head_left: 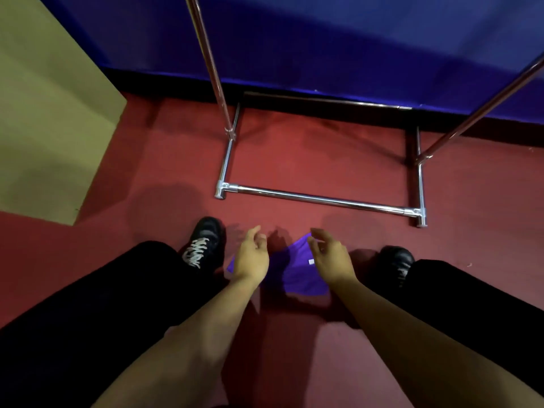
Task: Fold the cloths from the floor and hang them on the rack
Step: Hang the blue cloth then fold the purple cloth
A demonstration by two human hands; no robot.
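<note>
the left hand (252, 257) and the right hand (331, 256) both hang low over the floor with fingers loosely spread and nothing held, palms turned toward each other. the purple cloth (297, 272) lies flat on the red floor (294, 160) directly beneath and between them, its long axis running roughly left to right from under the left wrist to past the right wrist, with one corner pointing away from the person toward the rack. a small white tag shows on it just beside the right hand, which covers more of the cloth and looks the nearer of the two, though whether either hand touches the fabric cannot be told. a black shoe (206, 242) sits close to the cloth's left end and another shoe (396, 259) stands off its right end, so sideways room looks tight. ahead, open floor runs to the rack (321, 199), whose base bar lies crosswise and whose uprights rise out of view.
</note>
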